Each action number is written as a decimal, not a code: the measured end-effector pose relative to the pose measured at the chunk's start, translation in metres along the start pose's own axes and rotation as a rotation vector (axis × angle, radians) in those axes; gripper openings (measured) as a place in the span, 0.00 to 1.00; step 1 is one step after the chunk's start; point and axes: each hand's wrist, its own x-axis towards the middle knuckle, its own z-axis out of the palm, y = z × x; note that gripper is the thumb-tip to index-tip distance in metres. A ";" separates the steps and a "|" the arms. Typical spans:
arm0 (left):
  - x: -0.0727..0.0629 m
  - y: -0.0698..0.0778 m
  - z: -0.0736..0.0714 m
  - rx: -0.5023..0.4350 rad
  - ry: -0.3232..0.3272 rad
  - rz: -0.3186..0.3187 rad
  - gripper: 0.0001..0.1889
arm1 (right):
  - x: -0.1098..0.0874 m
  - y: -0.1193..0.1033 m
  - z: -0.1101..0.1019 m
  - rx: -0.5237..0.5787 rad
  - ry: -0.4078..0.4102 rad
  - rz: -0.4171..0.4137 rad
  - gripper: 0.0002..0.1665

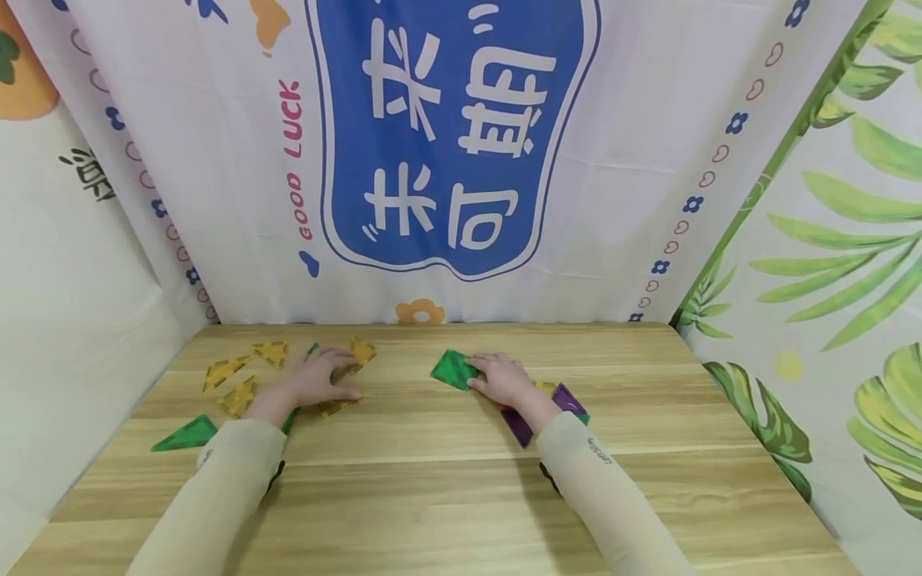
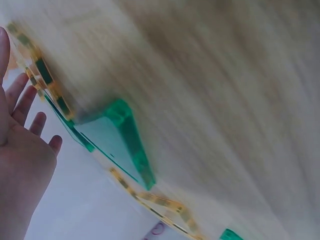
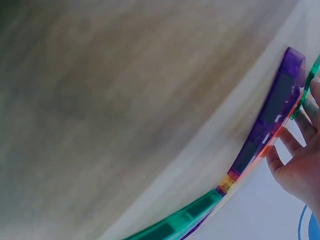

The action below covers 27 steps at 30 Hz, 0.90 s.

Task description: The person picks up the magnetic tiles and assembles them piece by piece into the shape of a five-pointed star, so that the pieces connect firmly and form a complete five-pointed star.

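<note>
In the head view my left hand [image 1: 313, 380] is above the table's left part, thumb and fingers spread apart with nothing between them. Its fingertips are close to a translucent yellow tile [image 1: 363, 352], and another yellow tile [image 1: 334, 406] lies under the thumb. A green tile [image 2: 112, 137] stands out beside that hand in the left wrist view. My right hand [image 1: 502, 378] pinches a translucent green four-sided tile [image 1: 452, 369] at its right edge. Under the right wrist lie purple tiles [image 1: 517, 428], with orange, yellow and green ones partly hidden by the arm.
Several yellow triangular tiles [image 1: 226, 370] and a green triangular tile [image 1: 186, 434] lie at the left of the wooden table [image 1: 403, 512]. A printed cloth [image 1: 238, 160] hangs along the table's back edge. Leaf-patterned cloth [image 1: 850, 264] borders the right side.
</note>
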 end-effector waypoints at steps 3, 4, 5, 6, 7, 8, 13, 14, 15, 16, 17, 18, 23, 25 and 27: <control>0.000 0.006 0.002 -0.025 -0.010 0.026 0.41 | 0.001 0.001 0.001 0.009 -0.003 0.003 0.30; 0.000 0.008 0.003 -0.030 -0.013 0.036 0.41 | 0.001 0.001 0.001 0.014 -0.003 0.003 0.30; 0.000 0.010 0.003 -0.033 -0.016 0.048 0.41 | 0.002 0.002 0.001 0.018 -0.003 0.002 0.30; -0.001 0.011 0.004 -0.034 -0.020 0.059 0.41 | 0.002 0.002 0.001 0.024 -0.006 0.003 0.31; -0.002 0.013 0.005 -0.033 -0.024 0.070 0.41 | 0.002 0.002 0.002 0.028 -0.005 0.001 0.31; -0.002 0.015 0.006 -0.031 -0.027 0.085 0.41 | 0.002 0.002 0.002 0.030 -0.004 -0.001 0.31; -0.007 0.027 0.009 -0.030 -0.034 0.140 0.41 | 0.002 0.003 0.001 0.038 -0.011 0.000 0.31; -0.009 0.030 0.009 -0.032 -0.034 0.149 0.40 | 0.002 0.003 0.001 0.038 -0.015 0.002 0.31; -0.010 0.033 0.009 -0.034 -0.032 0.161 0.40 | 0.001 0.003 0.001 0.038 -0.018 0.003 0.31; -0.011 0.037 0.009 -0.034 -0.034 0.172 0.40 | 0.001 0.002 0.000 0.038 -0.020 0.004 0.31; -0.013 0.040 0.009 -0.032 -0.034 0.187 0.40 | 0.001 0.002 0.000 0.038 -0.019 0.004 0.31; -0.014 0.044 0.009 -0.033 -0.040 0.196 0.40 | 0.000 0.002 0.000 0.036 -0.019 0.005 0.31; -0.020 0.061 0.011 -0.045 -0.077 0.218 0.40 | 0.000 0.002 -0.001 0.023 -0.018 -0.004 0.31; -0.021 0.067 0.012 -0.045 -0.084 0.225 0.40 | 0.000 0.002 -0.001 0.022 -0.021 -0.014 0.31; -0.022 0.072 0.013 -0.041 -0.089 0.242 0.40 | -0.001 0.004 -0.001 0.025 -0.030 -0.026 0.32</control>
